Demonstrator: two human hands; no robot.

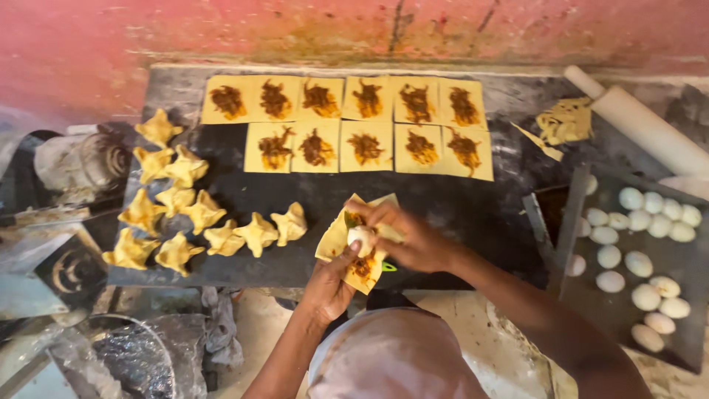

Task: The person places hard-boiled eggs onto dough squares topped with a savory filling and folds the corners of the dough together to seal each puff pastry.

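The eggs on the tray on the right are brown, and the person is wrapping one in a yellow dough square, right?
Not quite. The head view shows the eggs on the tray are white, not brown. The rest holds: the left hand and right hand are folding a yellow dough square around one egg.

Soft, even daylight, faint shadows, wide-angle bending and slight blur at edges

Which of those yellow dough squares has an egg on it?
Only the dough square held in both hands; a white egg sits on it. The flat squares carry only brown filling.
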